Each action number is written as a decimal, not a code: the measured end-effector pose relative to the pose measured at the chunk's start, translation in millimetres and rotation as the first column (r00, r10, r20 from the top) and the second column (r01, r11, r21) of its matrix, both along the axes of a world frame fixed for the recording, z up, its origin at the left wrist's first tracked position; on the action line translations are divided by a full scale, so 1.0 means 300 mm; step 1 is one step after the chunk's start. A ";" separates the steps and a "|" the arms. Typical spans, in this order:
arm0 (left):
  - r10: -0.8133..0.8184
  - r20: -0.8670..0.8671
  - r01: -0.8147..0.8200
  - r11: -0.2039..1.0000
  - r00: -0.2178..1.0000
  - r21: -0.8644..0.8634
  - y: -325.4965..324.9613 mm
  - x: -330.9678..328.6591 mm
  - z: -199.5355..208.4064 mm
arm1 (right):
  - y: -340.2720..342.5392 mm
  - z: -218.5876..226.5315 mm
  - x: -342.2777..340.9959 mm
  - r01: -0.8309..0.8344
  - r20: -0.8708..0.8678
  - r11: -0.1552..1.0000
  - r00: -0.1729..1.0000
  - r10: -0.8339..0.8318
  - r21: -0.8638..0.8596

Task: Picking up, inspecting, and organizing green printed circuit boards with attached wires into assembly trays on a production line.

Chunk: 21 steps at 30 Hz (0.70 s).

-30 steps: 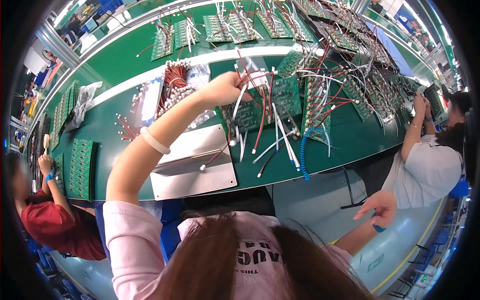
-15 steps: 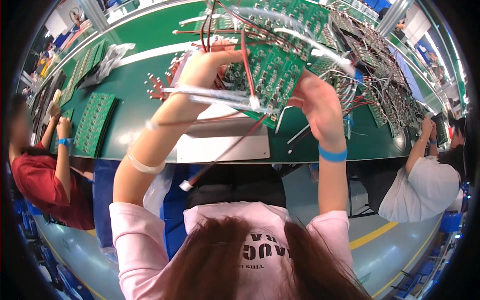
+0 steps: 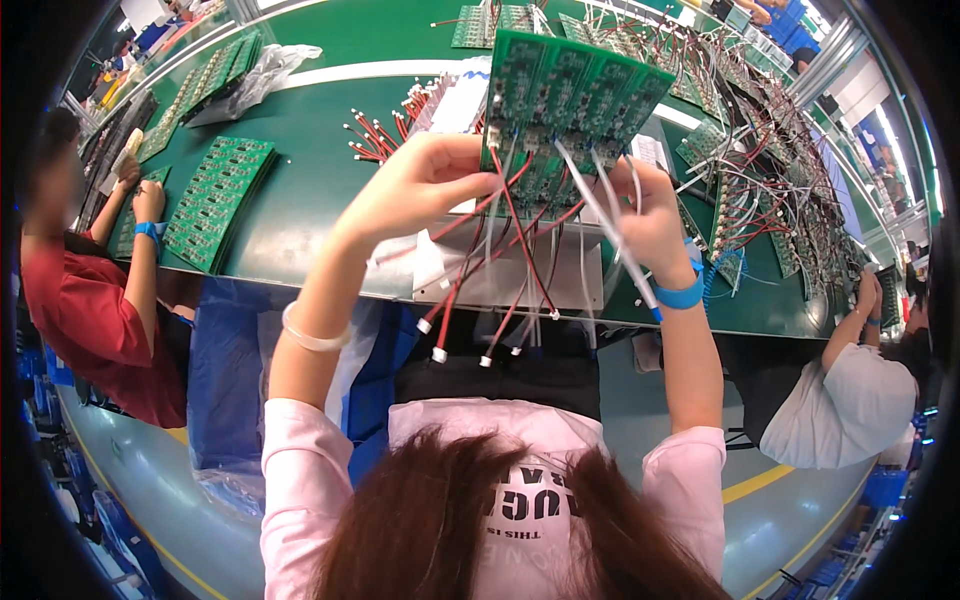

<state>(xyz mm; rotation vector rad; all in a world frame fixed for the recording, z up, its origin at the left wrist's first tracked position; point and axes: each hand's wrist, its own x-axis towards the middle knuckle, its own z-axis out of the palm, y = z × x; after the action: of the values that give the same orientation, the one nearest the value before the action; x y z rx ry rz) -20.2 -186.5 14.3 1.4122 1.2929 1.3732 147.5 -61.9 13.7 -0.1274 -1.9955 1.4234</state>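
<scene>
A person seen from above holds a green circuit board panel (image 3: 570, 95) up in front of them with both hands, above the near edge of a long green worktable (image 3: 310, 190). The left hand (image 3: 425, 185) is closed on the panel's left edge, thumb and fingers pinched together around it. The right hand (image 3: 650, 215) grips the panel's lower right part, fingers curled among the wires; exactly what its fingertips press on cannot be told. A bunch of red, black and white wires (image 3: 500, 270) hangs down from the panel, ending in small white plugs near the person's chest. A white bracelet (image 3: 310, 335) circles the left wrist and a blue wristband (image 3: 680, 295) the right. Under the raised panel, a pale flat tray (image 3: 520, 275) lies at the table's edge. On the table to the left sits a stack of green boards (image 3: 215, 200), with a clear plastic bag (image 3: 255, 75) farther back. To the right, many more boards with tangled wires (image 3: 760, 190) cover the table. A co-worker in a red shirt (image 3: 85, 320) sits at the left, hands at the table; another in a white shirt (image 3: 850, 405) sits at the right.
</scene>
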 end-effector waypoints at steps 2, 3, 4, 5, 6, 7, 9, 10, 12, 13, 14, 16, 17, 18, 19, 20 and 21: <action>0.094 -0.008 -0.093 0.994 0.996 0.054 0.013 0.021 -0.020 | 0.020 -0.013 -0.003 0.005 0.053 0.990 0.999 -0.012 0.140; 0.137 -0.035 -0.134 0.988 0.990 0.079 0.013 0.026 -0.025 | 0.010 -0.010 -0.003 0.035 0.046 0.987 0.998 -0.043 0.155; 0.129 -0.037 -0.128 0.991 0.991 0.027 0.012 0.015 -0.033 | 0.025 -0.025 0.011 -0.005 0.013 0.913 1.000 0.000 0.409; 0.127 -0.036 -0.127 0.992 0.991 0.027 0.007 0.015 -0.022 | 0.032 -0.040 0.008 -0.005 0.015 0.912 1.000 -0.002 0.409; 0.128 -0.057 -0.129 0.992 0.990 -0.005 -0.001 0.023 -0.001 | 0.041 -0.057 0.006 -0.014 0.034 0.922 0.999 0.001 0.386; 0.129 -0.079 -0.132 0.991 0.989 -0.038 -0.005 0.028 0.008 | 0.049 -0.065 0.005 -0.023 0.053 0.932 0.999 0.004 0.362; 0.158 -0.053 -0.160 0.987 0.986 -0.034 -0.003 0.026 -0.013 | 0.045 -0.058 0.000 0.002 0.040 0.950 0.999 -0.015 0.312; 0.158 -0.064 -0.158 0.987 0.985 0.011 -0.002 0.019 -0.032 | 0.032 -0.047 -0.007 0.044 0.022 0.973 0.998 -0.051 0.226; 0.165 -0.133 -0.154 0.984 0.977 0.090 0.002 0.020 -0.034 | 0.045 -0.022 -0.009 -0.010 0.125 0.959 0.992 -0.027 0.284; 0.149 -0.210 -0.129 0.986 0.966 0.107 0.004 0.023 -0.029 | 0.039 -0.007 -0.005 -0.013 0.176 0.953 0.983 -0.043 0.304; 0.134 -0.287 -0.103 0.987 0.948 0.122 0.005 0.026 -0.024 | 0.038 -0.011 -0.004 -0.027 0.223 0.909 0.972 -0.073 0.416; 0.225 -0.609 -0.078 0.963 0.761 0.258 -0.002 0.037 -0.031 | 0.021 0.008 0.005 -0.005 0.117 0.690 0.986 -0.116 0.724; 0.147 -0.625 -0.071 0.987 0.767 0.146 -0.020 0.056 -0.018 | -0.001 -0.003 0.010 -0.021 0.100 0.752 0.993 -0.061 0.659; 0.184 -0.586 0.027 0.943 0.789 0.332 -0.029 0.074 -0.011 | -0.010 -0.001 0.028 -0.086 0.124 0.702 0.992 -0.004 0.707; 0.196 -0.595 0.035 0.935 0.779 0.354 -0.042 0.077 -0.029 | -0.014 -0.035 0.036 -0.025 0.047 0.641 0.999 -0.018 0.767; 0.236 -0.659 0.084 0.906 0.714 0.415 -0.047 0.078 -0.058 | -0.041 -0.040 0.042 0.022 -0.008 0.605 1.000 -0.026 0.796; 0.324 -0.749 0.144 0.863 0.578 0.484 -0.056 0.087 -0.106 | -0.052 -0.063 0.054 0.056 -0.051 0.478 0.998 -0.024 0.877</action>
<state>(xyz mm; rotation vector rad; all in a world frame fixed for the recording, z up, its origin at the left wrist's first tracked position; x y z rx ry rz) 5.8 -203.4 -17.6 2.6028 1.6423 1.1742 163.6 -77.5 -5.1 0.3139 -2.4222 0.1859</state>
